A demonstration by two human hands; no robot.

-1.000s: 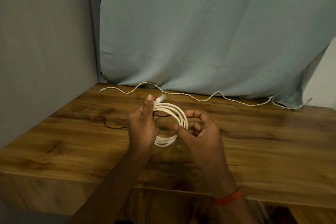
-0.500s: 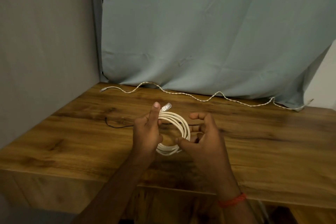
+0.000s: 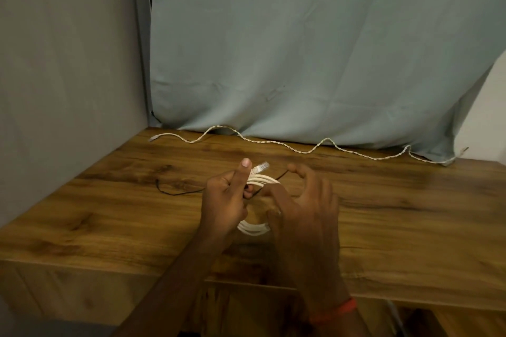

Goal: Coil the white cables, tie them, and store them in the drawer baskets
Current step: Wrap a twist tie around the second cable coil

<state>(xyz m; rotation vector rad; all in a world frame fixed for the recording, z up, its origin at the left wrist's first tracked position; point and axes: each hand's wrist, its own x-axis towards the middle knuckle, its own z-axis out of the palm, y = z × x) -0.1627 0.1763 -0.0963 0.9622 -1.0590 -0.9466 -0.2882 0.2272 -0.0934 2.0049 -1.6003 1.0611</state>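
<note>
A white cable wound into a coil (image 3: 253,228) is held above the wooden table (image 3: 397,213). My left hand (image 3: 227,200) grips the coil's left side, thumb up beside the clear plug (image 3: 260,166). My right hand (image 3: 304,205) covers the coil's right side, its fingers spread; a thin black tie (image 3: 180,193) runs from the table through the coil to its fingertips, and how it holds the tie is hidden. A second, twisted white cable (image 3: 301,150) lies stretched along the table's back edge.
A grey-blue curtain (image 3: 315,49) hangs behind the table and a grey wall (image 3: 68,63) closes the left side. The table's front edge (image 3: 383,293) runs below my wrists, with dark wooden fronts under it.
My right hand has moved up and over the coil's right side, fingers spreading, and the black tie is now lifted across the coil. My left hand keeps its grip.
</note>
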